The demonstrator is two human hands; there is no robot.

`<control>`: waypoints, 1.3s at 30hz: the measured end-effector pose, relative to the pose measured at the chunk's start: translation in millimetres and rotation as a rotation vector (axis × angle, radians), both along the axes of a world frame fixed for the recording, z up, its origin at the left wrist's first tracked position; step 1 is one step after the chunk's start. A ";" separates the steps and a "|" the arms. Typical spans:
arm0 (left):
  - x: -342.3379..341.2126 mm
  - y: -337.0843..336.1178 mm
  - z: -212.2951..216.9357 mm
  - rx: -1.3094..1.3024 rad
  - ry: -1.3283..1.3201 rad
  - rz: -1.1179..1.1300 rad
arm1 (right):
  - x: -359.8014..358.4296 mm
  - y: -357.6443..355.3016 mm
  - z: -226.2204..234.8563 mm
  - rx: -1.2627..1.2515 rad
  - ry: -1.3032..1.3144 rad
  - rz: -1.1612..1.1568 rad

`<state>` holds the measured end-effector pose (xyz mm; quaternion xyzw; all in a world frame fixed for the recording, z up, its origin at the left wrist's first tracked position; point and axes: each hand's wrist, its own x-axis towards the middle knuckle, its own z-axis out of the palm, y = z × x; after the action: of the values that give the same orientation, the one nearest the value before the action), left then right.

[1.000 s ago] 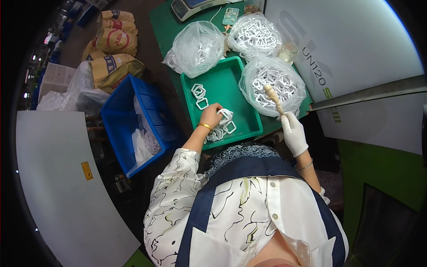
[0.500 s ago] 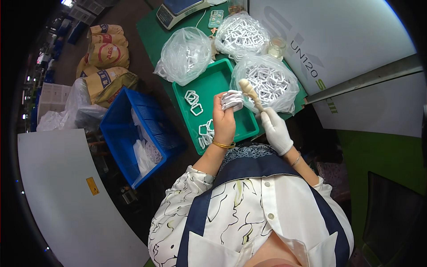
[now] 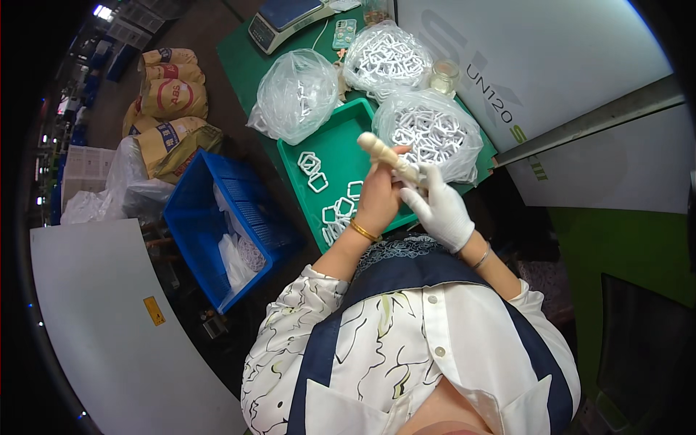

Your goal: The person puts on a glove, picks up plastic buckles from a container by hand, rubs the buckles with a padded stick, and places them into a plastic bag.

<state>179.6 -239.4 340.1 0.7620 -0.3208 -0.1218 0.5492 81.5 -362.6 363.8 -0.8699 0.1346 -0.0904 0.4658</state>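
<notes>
Above the green tray, my bare left hand is closed with its fingers curled by a cream, knobbed stick-like tool. What this hand grips is mostly hidden behind the tool. My right hand, in a white glove, is closed at the lower end of the tool, close against the left fingers. The tool slants, its rounded end up and to the left. White angular plastic rings lie loose in the tray, and several more are heaped near its front left, beside my left wrist.
Clear plastic bags of white rings stand right of and behind the tray, another bag behind left. A scale, phone and jar are farther back. A blue crate stands left; a white machine panel bounds the right.
The stack of white rings that showed in my left hand is now hidden from view. The tool and my right hand have moved left, and both hands now meet.
</notes>
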 end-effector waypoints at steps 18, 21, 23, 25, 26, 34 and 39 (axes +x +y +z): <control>-10.2 -11.3 -3.3 -0.995 1.399 -0.294 | 8.0 4.6 32.1 0.347 -0.011 0.010; -7.8 -5.3 -5.6 -0.972 1.346 -0.350 | 8.0 4.3 34.7 0.378 0.013 0.019; -7.3 -3.7 -4.5 -0.933 1.329 -0.414 | 8.0 4.1 36.8 0.347 0.011 0.061; -4.9 -2.6 1.9 -0.856 1.313 -0.410 | 8.7 4.1 35.0 0.443 0.032 0.041; -4.0 -3.1 5.8 -0.779 1.296 -0.407 | 9.2 3.9 33.2 0.538 0.052 0.020; -8.0 -7.8 16.5 -0.751 1.214 -0.348 | 13.4 9.7 17.6 0.532 -0.157 -0.053; -11.3 -4.3 -23.1 -0.974 1.412 -0.248 | 13.9 14.2 26.6 0.545 -0.179 -0.245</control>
<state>168.3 -243.7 317.0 0.1475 -0.0018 -0.4743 0.8679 95.5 -348.4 390.3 -0.6791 0.2162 -0.1826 0.6773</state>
